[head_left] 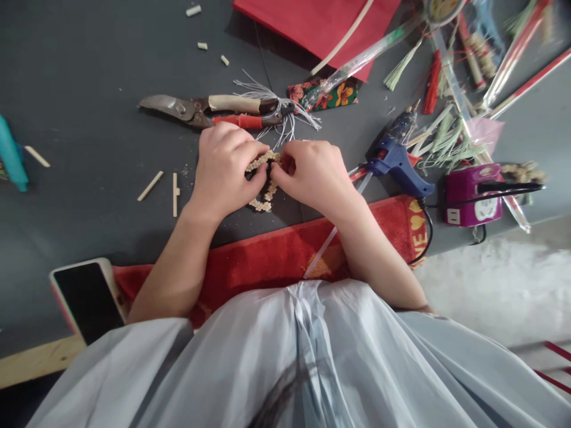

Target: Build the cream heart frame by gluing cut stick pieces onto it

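My left hand [225, 169] and my right hand [312, 172] meet over the dark grey table [89, 119], fingers curled. Between them they pinch a strand of small cream beads [264, 181]; its lower end hangs down below my thumbs to the table. Just behind my hands lie pruning shears [209, 111] with a red and a cream handle, and a white tassel [276, 110] spreads over the handle ends.
A blue glue gun [397, 157] and a magenta power strip [473, 196] sit to the right. A phone [87, 297] lies at the near left on a red cloth [267, 258]. Short wooden sticks [163, 187] lie left. Red paper [321, 24], tassels and tubes clutter the far right.
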A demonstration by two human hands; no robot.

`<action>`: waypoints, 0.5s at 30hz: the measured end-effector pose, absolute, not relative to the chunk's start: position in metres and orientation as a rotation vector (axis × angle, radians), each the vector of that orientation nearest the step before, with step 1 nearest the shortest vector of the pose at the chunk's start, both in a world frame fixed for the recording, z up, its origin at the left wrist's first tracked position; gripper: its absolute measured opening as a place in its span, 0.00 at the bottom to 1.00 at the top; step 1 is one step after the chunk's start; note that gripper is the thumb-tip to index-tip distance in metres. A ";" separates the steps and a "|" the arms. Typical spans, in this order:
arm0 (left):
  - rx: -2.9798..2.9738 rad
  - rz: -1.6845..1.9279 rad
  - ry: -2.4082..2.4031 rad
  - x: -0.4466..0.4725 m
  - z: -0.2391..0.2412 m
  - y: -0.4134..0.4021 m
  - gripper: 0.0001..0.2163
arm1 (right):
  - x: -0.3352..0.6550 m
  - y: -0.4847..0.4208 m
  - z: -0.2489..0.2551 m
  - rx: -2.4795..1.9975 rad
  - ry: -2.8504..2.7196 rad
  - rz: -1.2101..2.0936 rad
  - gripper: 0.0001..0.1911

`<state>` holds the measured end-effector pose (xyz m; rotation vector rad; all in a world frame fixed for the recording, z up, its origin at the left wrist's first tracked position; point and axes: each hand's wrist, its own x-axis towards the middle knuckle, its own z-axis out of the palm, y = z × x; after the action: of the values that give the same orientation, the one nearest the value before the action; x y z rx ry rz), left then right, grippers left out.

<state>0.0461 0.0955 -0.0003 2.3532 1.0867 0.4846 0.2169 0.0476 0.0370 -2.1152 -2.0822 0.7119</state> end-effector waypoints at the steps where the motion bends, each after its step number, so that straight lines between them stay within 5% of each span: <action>1: 2.357 0.483 1.078 0.046 0.000 0.096 0.08 | 0.217 0.047 0.036 -2.104 -2.085 0.713 0.12; 15: 2.292 0.451 1.094 0.046 0.002 0.095 0.09 | 0.219 0.046 0.034 -2.057 -2.108 0.716 0.13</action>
<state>0.0465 0.0952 0.0022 2.2916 1.0940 0.4505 0.2193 0.0460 0.0340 -2.0571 -2.1085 0.7165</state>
